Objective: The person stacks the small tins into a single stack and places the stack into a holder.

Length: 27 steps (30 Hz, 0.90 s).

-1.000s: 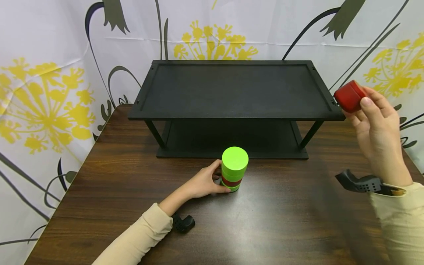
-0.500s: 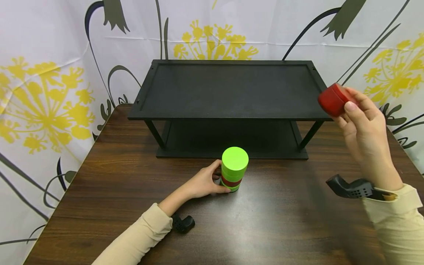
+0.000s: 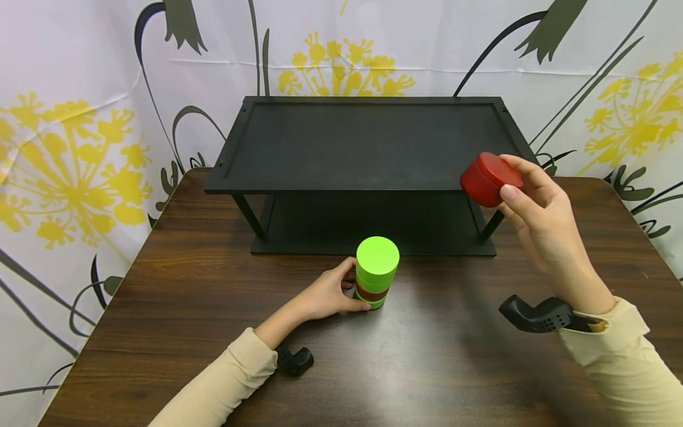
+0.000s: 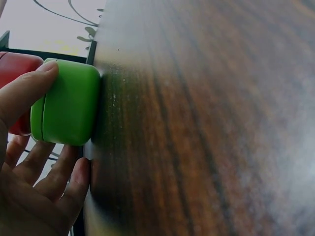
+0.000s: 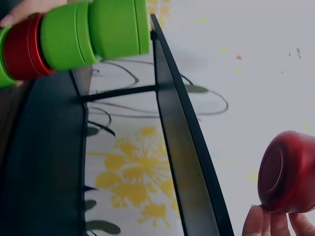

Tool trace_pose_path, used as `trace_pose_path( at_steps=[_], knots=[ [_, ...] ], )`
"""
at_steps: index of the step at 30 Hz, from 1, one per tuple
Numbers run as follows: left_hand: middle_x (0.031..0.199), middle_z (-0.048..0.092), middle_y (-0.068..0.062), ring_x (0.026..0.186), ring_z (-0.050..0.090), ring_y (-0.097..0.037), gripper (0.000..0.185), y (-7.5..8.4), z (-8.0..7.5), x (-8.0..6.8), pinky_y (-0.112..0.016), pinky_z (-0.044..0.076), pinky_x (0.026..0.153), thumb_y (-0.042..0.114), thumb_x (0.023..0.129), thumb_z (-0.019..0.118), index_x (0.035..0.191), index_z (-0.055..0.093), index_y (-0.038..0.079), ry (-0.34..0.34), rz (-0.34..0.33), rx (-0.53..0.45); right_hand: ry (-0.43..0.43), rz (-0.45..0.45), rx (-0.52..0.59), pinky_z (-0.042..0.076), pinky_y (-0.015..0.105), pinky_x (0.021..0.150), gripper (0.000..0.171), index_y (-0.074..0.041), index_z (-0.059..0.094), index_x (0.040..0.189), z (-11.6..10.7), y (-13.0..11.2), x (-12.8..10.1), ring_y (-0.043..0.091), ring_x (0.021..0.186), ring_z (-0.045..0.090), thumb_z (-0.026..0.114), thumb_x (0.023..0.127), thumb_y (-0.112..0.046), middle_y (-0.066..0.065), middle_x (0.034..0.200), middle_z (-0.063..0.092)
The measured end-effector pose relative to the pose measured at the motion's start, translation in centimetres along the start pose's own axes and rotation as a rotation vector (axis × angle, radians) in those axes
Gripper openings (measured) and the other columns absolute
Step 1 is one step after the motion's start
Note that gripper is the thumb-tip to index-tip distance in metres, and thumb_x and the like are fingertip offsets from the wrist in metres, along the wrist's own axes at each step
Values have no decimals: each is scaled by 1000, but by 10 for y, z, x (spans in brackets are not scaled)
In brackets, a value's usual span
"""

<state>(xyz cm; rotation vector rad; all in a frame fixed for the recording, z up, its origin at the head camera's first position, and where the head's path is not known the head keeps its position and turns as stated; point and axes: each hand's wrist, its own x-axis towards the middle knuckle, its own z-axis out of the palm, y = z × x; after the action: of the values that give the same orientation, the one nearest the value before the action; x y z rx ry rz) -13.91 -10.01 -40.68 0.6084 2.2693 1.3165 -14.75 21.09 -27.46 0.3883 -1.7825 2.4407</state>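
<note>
A stack of small round lidded tins stands on the table, with a green tin (image 3: pixel 377 274) on top, a red tin (image 3: pixel 372 293) lower down and a green tin (image 4: pixel 74 103) at the bottom. My left hand (image 3: pixel 326 296) holds the stack near its base; in the left wrist view the thumb lies on the bottom green tin, fingers on the other side. Above and to the right, my right hand (image 3: pixel 549 222) holds another red tin (image 3: pixel 480 181) in the air, tilted, between thumb and fingers. Its rounded base shows in the right wrist view.
Behind the stack is a black two-level shelf (image 3: pixel 368 148); the raised red tin is in front of its right end. The shelf stands on a dark wooden table (image 3: pixel 176 284). A patterned white cloth (image 3: pixel 64 53) hangs behind.
My right hand has moved left and slightly down, carrying the red tin from beyond the shelf's right edge toward the stack. The left hand and the stack have stayed put.
</note>
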Motion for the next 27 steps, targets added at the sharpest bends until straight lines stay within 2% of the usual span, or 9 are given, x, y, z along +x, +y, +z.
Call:
trace_pose_path(
  at_steps=[4, 11, 19, 27],
  knots=[
    [131, 55, -11, 124, 54, -27, 67, 0, 0, 0, -42, 48, 104, 16, 80, 78, 134, 39, 10, 3, -1, 2, -34, 29, -49, 53, 17, 83, 37, -10, 53, 130, 8, 4, -4, 18, 109, 51, 52, 94, -3, 5, 124, 55],
    [130, 55, -11, 124, 54, -28, 66, 0, 0, 0, -42, 49, 103, 17, 80, 78, 134, 39, 11, 5, -6, 6, -96, 62, -86, 52, 17, 91, 39, -10, 54, 129, 25, 12, -9, 16, 108, 58, 55, 92, 2, 4, 124, 57],
    [130, 54, -11, 125, 53, -27, 67, 0, 1, 0, -43, 48, 105, 16, 80, 77, 134, 39, 10, 4, 1, -8, -171, 114, -200, 55, 19, 86, 44, -15, 54, 129, 39, 16, -14, 14, 105, 59, 59, 89, 1, 1, 122, 58],
    [129, 55, -11, 123, 54, -27, 66, -1, 0, 1, -44, 48, 104, 14, 79, 78, 133, 40, 9, 6, 20, -8, -232, 159, -260, 55, 18, 82, 48, -16, 53, 131, 50, 21, -16, 13, 99, 61, 60, 88, 3, -1, 120, 59]
  ],
)
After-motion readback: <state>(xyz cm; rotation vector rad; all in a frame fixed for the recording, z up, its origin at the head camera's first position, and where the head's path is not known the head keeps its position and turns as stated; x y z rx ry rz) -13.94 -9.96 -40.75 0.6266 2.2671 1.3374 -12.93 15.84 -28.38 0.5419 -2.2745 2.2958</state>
